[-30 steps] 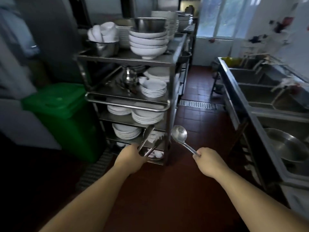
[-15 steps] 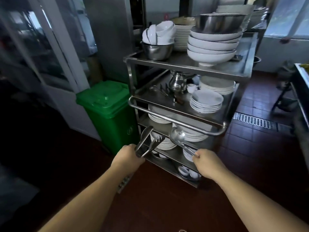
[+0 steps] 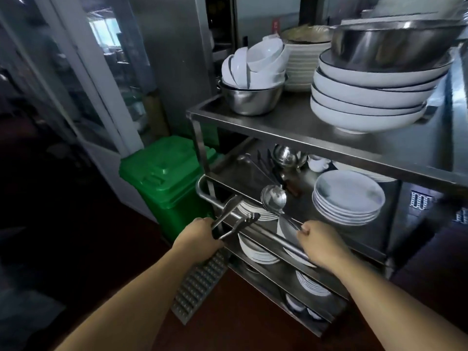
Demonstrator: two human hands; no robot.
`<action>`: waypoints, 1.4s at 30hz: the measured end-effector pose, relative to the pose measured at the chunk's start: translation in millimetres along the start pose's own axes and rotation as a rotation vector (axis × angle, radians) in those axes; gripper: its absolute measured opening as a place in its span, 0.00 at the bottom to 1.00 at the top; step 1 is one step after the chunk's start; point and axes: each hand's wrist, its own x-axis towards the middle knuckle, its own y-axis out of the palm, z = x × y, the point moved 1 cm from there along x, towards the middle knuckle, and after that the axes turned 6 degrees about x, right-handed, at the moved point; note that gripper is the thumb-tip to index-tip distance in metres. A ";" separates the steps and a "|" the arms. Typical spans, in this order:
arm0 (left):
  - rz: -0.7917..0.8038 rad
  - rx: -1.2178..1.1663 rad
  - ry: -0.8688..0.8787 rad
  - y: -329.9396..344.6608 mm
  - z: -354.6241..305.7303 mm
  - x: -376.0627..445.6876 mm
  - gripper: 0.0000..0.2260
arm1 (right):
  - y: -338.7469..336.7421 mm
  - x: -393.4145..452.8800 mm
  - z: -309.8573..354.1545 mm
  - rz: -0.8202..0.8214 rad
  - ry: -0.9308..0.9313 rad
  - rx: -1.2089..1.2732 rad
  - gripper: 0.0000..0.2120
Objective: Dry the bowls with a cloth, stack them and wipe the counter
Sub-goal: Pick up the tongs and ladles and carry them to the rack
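My left hand [image 3: 198, 239] grips metal tongs [image 3: 234, 216] whose tips point up and right over the cart's handle bar [image 3: 263, 235]. My right hand [image 3: 320, 240] holds a steel ladle [image 3: 274, 198] by its handle, its bowl raised over the second shelf. On the steel cart's top shelf [image 3: 291, 125] stands a stack of large white bowls [image 3: 372, 100] with a steel bowl [image 3: 390, 44] on top. To their left, small white bowls [image 3: 255, 64] are piled in a steel basin [image 3: 250, 98]. No cloth is in view.
A stack of white plates [image 3: 348, 198], a steel kettle [image 3: 285, 154] and loose utensils lie on the second shelf. More plates fill the lower shelves. A green bin [image 3: 168, 183] stands left of the cart, a floor drain grate [image 3: 200, 282] below my left hand.
I have come closer to the cart and the view has turned left. Both hands, with tongs and ladle in them, now reach over the handle bar toward the second shelf.
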 end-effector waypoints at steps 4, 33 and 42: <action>0.034 0.054 0.126 -5.6 -10.1 81.7 0.12 | 8.4 47.9 -3.0 -0.012 0.043 0.005 0.19; 0.277 0.345 0.864 -12.0 -27.0 393.9 0.25 | 23.2 131.4 38.6 -0.112 0.365 0.002 0.06; 0.264 0.283 0.808 -10.8 -19.9 394.2 0.31 | 27.7 156.1 43.7 0.012 0.294 -0.141 0.09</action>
